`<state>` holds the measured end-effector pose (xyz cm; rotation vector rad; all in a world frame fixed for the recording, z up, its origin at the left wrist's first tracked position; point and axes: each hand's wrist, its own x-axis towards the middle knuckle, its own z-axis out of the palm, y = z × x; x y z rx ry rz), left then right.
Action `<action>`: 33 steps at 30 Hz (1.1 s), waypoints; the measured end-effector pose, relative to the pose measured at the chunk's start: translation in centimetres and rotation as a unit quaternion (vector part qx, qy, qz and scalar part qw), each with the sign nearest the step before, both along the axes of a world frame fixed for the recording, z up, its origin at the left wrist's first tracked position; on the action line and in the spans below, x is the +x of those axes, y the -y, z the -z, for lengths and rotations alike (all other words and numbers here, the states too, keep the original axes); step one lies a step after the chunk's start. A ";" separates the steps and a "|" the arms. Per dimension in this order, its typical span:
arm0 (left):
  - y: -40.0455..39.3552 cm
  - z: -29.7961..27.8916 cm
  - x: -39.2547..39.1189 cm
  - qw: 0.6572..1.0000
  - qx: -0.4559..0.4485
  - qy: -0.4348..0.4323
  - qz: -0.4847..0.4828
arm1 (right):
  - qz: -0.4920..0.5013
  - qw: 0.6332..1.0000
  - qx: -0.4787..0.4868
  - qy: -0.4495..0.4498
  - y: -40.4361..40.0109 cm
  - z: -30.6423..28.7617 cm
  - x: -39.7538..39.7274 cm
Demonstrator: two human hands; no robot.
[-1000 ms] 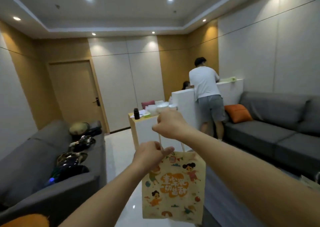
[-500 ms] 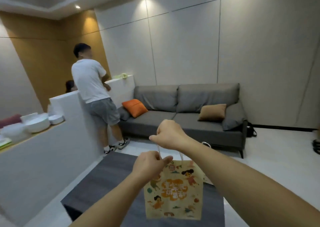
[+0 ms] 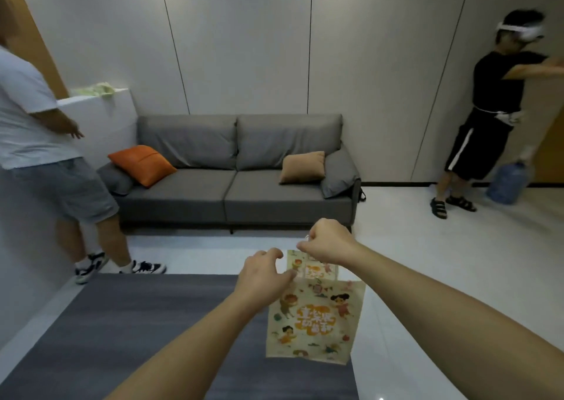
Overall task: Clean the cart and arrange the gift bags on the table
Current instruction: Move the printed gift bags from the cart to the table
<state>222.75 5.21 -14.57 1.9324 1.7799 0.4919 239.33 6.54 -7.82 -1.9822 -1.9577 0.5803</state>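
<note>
Gift bag (image 3: 314, 317) is hanging upright, long axis vertical, over the dark table (image 3: 122, 332) edge at five o'clock. Right hand (image 3: 328, 242) is pinching its handle from above; left hand (image 3: 264, 276), nearer, fingers loosely curled, is touching the bag's top-left corner

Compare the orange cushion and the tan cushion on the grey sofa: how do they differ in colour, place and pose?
The orange cushion is bright orange; the tan cushion is dull brown. The orange cushion sits at the left end of the sofa, the tan cushion near the right end. The orange one lies tilted back and low; the tan one stands more upright. Both are square and rest against grey cushions.
</note>
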 end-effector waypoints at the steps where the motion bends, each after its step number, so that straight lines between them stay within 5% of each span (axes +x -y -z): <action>1: -1.0 0.3 -0.3 1.000 -0.004 0.000 0.000 | 0.005 1.000 -0.011 0.005 -1.0 1.0 0.1; 19: -17.6 8.5 -1.0 0.984 -0.171 -0.059 0.007 | -0.022 0.985 -0.169 0.020 -18.7 17.8 3.5; 33: -22.6 10.6 -0.3 0.975 -0.190 -0.086 0.078 | 0.024 0.983 -0.182 0.009 -22.4 21.6 4.7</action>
